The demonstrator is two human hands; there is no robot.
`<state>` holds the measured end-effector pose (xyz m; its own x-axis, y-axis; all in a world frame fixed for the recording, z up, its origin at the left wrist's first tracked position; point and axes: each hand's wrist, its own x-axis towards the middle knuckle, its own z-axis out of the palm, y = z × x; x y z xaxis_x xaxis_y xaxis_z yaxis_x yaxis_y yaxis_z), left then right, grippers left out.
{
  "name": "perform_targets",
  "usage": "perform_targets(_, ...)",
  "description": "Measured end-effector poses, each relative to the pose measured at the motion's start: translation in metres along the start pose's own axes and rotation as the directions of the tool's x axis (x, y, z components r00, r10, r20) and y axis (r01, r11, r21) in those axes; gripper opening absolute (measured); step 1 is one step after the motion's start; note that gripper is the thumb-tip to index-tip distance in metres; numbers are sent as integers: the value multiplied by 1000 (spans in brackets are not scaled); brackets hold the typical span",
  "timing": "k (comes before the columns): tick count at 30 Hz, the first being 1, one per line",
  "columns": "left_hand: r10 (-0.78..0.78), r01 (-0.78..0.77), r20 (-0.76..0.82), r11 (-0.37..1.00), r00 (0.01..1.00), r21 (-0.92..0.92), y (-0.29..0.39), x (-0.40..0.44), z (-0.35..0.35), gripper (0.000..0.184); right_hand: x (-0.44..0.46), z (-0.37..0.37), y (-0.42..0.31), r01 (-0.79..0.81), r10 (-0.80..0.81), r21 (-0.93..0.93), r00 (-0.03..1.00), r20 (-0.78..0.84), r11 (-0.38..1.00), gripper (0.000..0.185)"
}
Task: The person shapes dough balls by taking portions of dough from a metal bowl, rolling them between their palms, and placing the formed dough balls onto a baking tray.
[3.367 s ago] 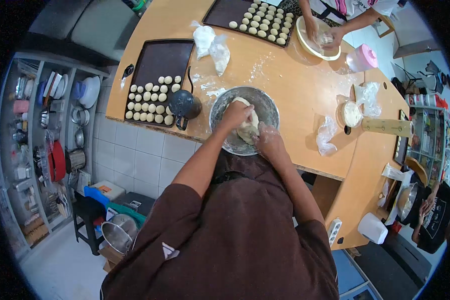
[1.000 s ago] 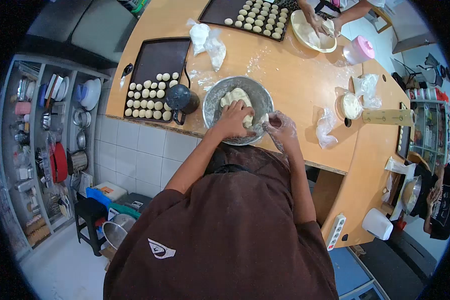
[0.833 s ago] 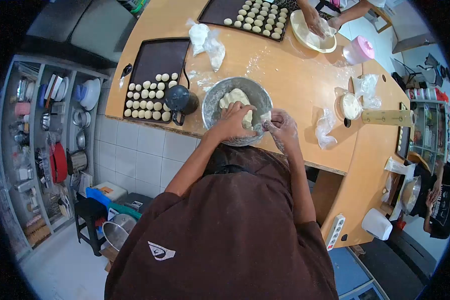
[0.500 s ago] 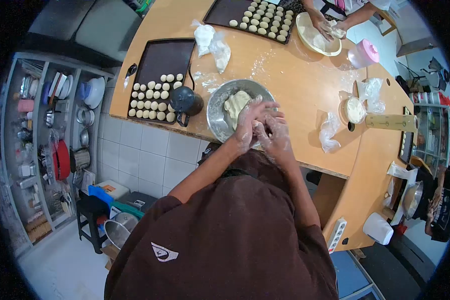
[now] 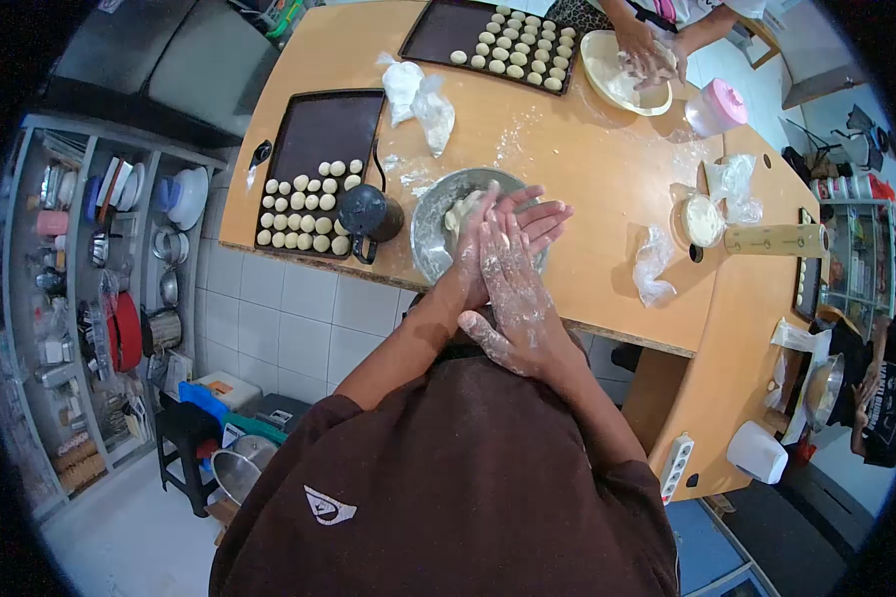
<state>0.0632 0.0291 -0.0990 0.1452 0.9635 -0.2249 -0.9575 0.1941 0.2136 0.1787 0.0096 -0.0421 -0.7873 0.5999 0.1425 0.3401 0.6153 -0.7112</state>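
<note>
A metal mixing bowl (image 5: 430,231) stands at the table's front edge, with pale dough (image 5: 455,213) inside, mostly hidden behind my hands. Over the bowl's near right side, my left hand (image 5: 476,235) is held palm up with its fingers stretched out. My right hand (image 5: 518,298), dusted with flour, lies across the left palm, its fingers straight and its thumb apart. Whether anything sits between the two palms is hidden. Just left of the bowl is a dark lidded jug (image 5: 368,211).
Left, a dark baking tray (image 5: 319,129) bears several dough balls; another tray (image 5: 438,35) stands at the back. Flour bags (image 5: 434,117) lie behind the bowl. Across the table, another person's hands (image 5: 647,60) work in a cream basin (image 5: 597,75). A plastic bag (image 5: 653,267) lies right.
My hands have gone from bent fingers pressed together to flat and outstretched, the right one sliding back over the left palm towards me.
</note>
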Motion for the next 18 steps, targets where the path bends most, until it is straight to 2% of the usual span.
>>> perform_targets(2, 29, -38, 78, 992, 997, 122, -7, 2, 8, 59, 2, -1, 3, 6, -5, 4, 997, -80, 1000, 84)
perform_targets(4, 67, -75, 48, 980, 997, 183, -14, -11, 34, 56, 11, -2, 16, -8, 3, -29, 983, -183, 1000, 78)
perform_targets(5, 88, -93, 33, 973, 996, 213, -15, -17, 45, 55, 17, -5, 23, -4, -31, -158, 974, -223, 987, 73)
perform_targets(6, 68, -102, 118, 945, 991, 312, -20, -18, 28, 53, 22, -10, 31, -6, -70, -284, 964, -257, 959, 69)
perform_targets(9, -47, 95, -255, 978, 966, 183, -21, -26, 43, 50, 35, -16, 52, -148, 59, -306, 958, -282, 940, 67)
perform_targets(10, -62, 85, -245, 993, 968, 81, -15, -25, 40, 51, 36, -16, 52, -132, 43, -334, 964, -261, 933, 68)
perform_targets(13, -27, 23, -35, 993, 999, -120, 8, -38, 57, 51, 26, -7, 37, 51, -113, -259, 966, -234, 965, 68)
perform_targets(16, 158, -164, 78, 984, 984, 75, 7, -28, 56, 56, 12, -3, -2, 143, -138, 4, 962, -236, 990, 68)
perform_targets(17, 167, -185, 137, 974, 976, 134, -1, -23, 50, 57, 11, -3, -8, 171, -141, 106, 960, -244, 980, 70)
perform_targets(18, 152, -185, 187, 968, 970, 171, -13, -20, 44, 58, 14, -6, -10, 162, -129, 107, 956, -263, 981, 72)
